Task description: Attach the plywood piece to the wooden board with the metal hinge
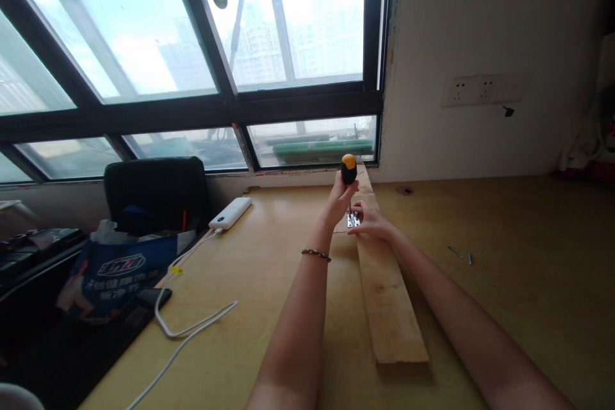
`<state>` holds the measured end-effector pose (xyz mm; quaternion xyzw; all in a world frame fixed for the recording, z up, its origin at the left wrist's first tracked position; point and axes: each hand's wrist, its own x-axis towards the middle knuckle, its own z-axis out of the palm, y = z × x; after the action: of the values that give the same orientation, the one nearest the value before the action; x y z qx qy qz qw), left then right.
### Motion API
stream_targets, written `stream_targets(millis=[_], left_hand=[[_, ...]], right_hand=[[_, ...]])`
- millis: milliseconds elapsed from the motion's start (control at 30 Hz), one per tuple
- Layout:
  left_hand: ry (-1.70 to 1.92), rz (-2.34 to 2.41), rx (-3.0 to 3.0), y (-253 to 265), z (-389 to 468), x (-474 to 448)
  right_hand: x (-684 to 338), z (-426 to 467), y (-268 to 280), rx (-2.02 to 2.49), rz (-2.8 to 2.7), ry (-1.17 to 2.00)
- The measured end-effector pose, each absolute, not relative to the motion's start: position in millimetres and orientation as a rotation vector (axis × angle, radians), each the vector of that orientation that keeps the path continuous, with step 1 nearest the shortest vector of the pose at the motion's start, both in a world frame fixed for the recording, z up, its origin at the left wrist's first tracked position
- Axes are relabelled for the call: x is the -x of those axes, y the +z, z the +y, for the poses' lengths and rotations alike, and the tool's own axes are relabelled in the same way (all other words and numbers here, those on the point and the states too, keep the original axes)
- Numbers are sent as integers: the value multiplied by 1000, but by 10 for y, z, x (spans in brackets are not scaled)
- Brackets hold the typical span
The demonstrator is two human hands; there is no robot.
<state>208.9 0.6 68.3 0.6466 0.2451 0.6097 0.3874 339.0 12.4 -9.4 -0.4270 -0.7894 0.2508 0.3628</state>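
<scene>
My left hand (342,197) is wrapped round an upright screwdriver (348,168) with a yellow and black handle. Its shaft points down at a silver metal hinge (353,220) lying on wood. With thumb and fingers, my right hand (373,220) grips the hinge from the right side. Beneath it a long wooden board (390,301) runs from near the window towards me. Another wood piece (341,225) shows at the left of the hinge, partly covered by my left hand. Whether the screwdriver tip sits in a screw is too small to tell.
On the wooden table (504,333), two small metal fasteners (462,255) lie right of my right forearm. A white power bank (231,213) with a white cable (192,328) is on the left. Beyond the left edge stand a black chair (154,189) and a blue bag (125,275).
</scene>
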Motion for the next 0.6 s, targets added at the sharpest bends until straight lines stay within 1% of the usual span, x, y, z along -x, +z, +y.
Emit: stream_targets(millis=[100,200,400,600], left_hand=[[1541,713,-1629,700,-6,-2137],[1615,780,-1537,725,-9,-2122],[1626,733,-1482,718,13,-2000],[1598,659,-1414,794,-16,-1935]], right_hand=[[-3394,139,-103,1115,-2025,650],[-3400,147,-116,1109,-2033,633],[-3406,139,-115,1095,-2054,630],[-3394,142,-117,1088,-2020,692]])
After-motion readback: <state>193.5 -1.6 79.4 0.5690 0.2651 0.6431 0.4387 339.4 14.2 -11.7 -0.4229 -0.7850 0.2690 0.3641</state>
